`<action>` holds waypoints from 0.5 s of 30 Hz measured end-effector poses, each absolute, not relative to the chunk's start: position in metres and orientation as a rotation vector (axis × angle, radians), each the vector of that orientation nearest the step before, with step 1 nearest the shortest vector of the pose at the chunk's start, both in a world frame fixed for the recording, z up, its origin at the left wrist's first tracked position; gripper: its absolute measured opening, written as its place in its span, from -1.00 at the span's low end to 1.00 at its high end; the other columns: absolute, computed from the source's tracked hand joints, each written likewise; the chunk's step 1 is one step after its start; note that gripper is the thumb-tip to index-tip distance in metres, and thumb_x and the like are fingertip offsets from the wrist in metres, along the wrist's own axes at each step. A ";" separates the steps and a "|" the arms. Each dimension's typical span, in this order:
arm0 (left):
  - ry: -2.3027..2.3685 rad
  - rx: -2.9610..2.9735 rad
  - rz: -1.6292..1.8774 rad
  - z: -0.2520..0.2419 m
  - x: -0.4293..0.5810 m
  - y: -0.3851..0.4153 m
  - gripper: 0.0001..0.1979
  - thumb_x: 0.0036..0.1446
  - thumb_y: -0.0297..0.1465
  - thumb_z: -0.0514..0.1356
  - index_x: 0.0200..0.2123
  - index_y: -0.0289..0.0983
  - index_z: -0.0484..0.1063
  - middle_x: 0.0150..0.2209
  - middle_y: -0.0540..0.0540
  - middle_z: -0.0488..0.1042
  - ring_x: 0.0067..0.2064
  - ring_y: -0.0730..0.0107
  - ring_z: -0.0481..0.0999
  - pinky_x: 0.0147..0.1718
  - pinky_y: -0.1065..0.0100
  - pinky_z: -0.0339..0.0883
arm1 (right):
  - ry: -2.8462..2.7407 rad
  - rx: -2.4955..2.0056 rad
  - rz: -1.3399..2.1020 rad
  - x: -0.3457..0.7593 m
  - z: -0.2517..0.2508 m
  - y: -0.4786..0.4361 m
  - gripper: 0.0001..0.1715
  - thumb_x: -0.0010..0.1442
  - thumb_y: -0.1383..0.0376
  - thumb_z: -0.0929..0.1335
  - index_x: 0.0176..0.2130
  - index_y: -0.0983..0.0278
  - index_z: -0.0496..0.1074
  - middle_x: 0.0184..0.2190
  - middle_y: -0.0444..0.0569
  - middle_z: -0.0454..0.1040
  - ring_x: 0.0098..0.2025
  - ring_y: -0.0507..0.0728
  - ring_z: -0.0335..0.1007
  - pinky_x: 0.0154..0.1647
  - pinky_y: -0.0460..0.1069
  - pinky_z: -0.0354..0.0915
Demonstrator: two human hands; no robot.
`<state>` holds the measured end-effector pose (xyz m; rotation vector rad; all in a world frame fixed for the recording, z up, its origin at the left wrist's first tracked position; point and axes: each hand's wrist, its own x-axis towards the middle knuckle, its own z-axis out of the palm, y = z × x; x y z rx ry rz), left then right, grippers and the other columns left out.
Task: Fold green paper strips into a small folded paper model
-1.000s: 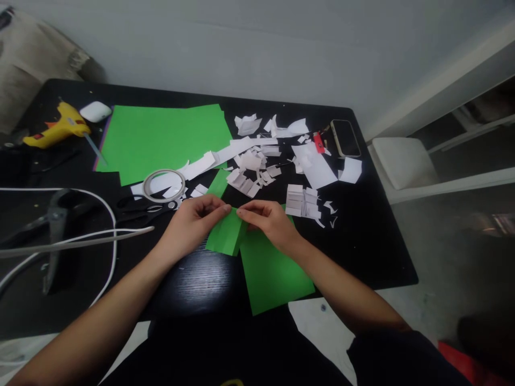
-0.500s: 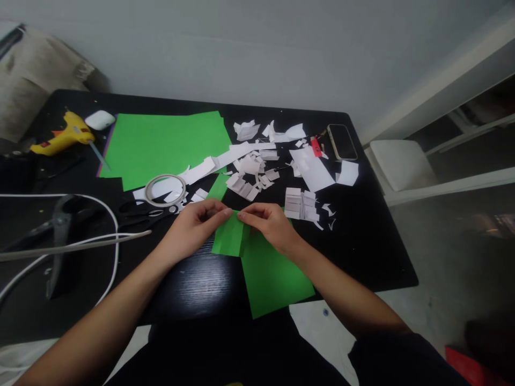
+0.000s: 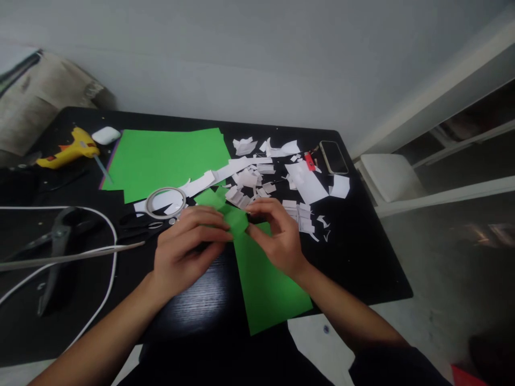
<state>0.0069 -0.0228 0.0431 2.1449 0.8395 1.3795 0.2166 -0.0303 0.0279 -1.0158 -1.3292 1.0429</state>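
Note:
Over the middle of the table, a small folded piece of green paper (image 3: 236,220) is between my two hands. My right hand (image 3: 279,238) pinches its right end, thumb below and fingers above. My left hand (image 3: 189,249), slightly blurred, has its fingers closed at the left edge of the same piece. Just behind it lies another green paper strip (image 3: 211,198), partly covered. Beneath my right hand, a larger green sheet (image 3: 271,289) reaches the table's front edge.
White paper scraps (image 3: 247,179) and strips litter the table's middle and right. A tape roll (image 3: 166,202), scissors (image 3: 148,228), green sheets (image 3: 169,155) and a yellow glue gun (image 3: 74,150) lie left. A phone (image 3: 333,157) sits back right; white cable (image 3: 115,257) loops at left.
The folded green paper has been turned and raised from hanging upright to a compact, tilted position. My left hand has rolled over, its back now facing up. The view has tilted slightly upward.

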 end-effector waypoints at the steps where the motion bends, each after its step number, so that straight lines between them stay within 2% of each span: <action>1: 0.864 2.189 1.419 0.042 0.006 -0.022 -0.81 0.19 -0.56 0.34 -0.23 -0.13 0.62 -0.19 -0.04 0.65 -0.04 0.19 0.62 0.04 0.07 0.47 | -1.269 -1.056 1.084 0.217 0.030 -0.030 -0.75 0.20 0.29 0.53 -0.08 0.12 0.58 -0.07 -0.04 0.56 -0.02 0.15 0.53 0.07 0.09 0.47; 4: 1.011 2.233 1.426 0.040 0.004 -0.021 -0.84 0.20 -0.50 0.35 -0.29 -0.07 0.63 -0.01 -0.04 0.62 0.15 0.07 0.54 0.21 -0.06 0.35 | -0.999 -1.062 1.552 0.217 0.035 -0.025 -0.71 0.22 0.10 0.50 -0.10 0.17 0.55 -0.26 -0.08 0.59 -0.25 0.12 0.57 -0.10 0.08 0.54; 6: 1.076 2.203 1.363 0.038 0.002 -0.020 -0.85 0.20 -0.48 0.34 -0.31 -0.07 0.62 0.13 -0.04 0.56 0.29 -0.01 0.43 0.29 -0.13 0.25 | -0.836 -0.975 1.899 0.217 0.038 -0.021 -0.55 0.27 -0.08 0.42 -0.12 0.23 0.56 -0.31 -0.04 0.62 -0.27 0.15 0.60 -0.14 0.12 0.56; 7: 1.085 2.187 1.326 0.037 0.002 -0.019 -0.86 0.20 -0.48 0.34 -0.31 -0.08 0.62 0.19 -0.05 0.52 0.34 -0.05 0.37 0.32 -0.17 0.21 | -0.812 -0.948 1.967 0.217 0.039 -0.020 -0.51 0.23 -0.10 0.45 -0.14 0.25 0.57 -0.31 -0.03 0.63 -0.28 0.15 0.61 -0.14 0.11 0.57; 10: 1.058 2.157 1.234 0.033 0.002 -0.017 -0.86 0.20 -0.50 0.32 -0.31 -0.10 0.59 0.33 -0.03 0.37 0.43 -0.09 0.22 0.39 -0.21 0.08 | -0.861 -0.971 1.955 0.215 0.038 -0.016 -0.53 0.03 0.13 0.62 -0.10 0.25 0.59 -0.25 -0.06 0.66 -0.24 0.12 0.61 -0.09 0.07 0.56; 12: 1.081 2.087 1.243 0.028 0.003 -0.016 -0.84 0.20 -0.50 0.31 -0.23 -0.10 0.58 0.39 -0.05 0.28 0.47 -0.07 0.16 0.42 -0.20 0.04 | -0.880 -1.006 1.895 0.214 0.034 -0.015 -0.54 -0.03 0.22 0.65 -0.12 0.24 0.60 -0.25 -0.09 0.67 -0.23 0.11 0.62 -0.09 0.05 0.57; 15: 1.189 1.755 1.457 0.018 0.007 -0.015 -0.68 0.16 -0.48 0.34 -0.02 -0.12 0.47 0.35 -0.16 0.30 0.42 0.01 0.25 0.40 -0.11 0.11 | -0.857 -1.043 1.812 0.213 0.026 -0.015 -0.58 -0.02 0.26 0.64 -0.14 0.23 0.61 -0.24 -0.10 0.68 -0.20 0.10 0.62 -0.08 0.04 0.56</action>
